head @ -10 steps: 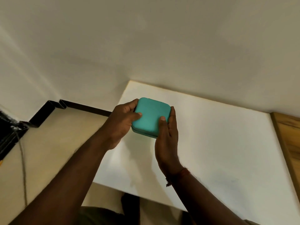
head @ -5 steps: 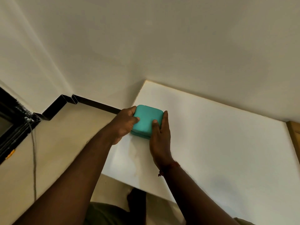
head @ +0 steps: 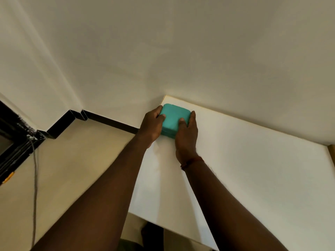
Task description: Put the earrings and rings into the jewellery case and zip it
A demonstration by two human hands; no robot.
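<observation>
A small square teal jewellery case (head: 173, 118) with rounded corners rests closed at the far left corner of the white table (head: 253, 169), close to the wall. My left hand (head: 152, 126) grips its left side with the thumb on the lid. My right hand (head: 186, 134) holds its right side, thumb also on top. No earrings or rings are visible.
A pale wall (head: 181, 51) rises right behind the table. To the left lies a beige floor with a black skirting strip (head: 108, 121) and a grey cable (head: 35, 178). A wooden edge (head: 332, 153) borders the table at the right.
Both hands carried the case away from me and to the left, bringing it down near the table's far left corner. The view tilted with the motion.
</observation>
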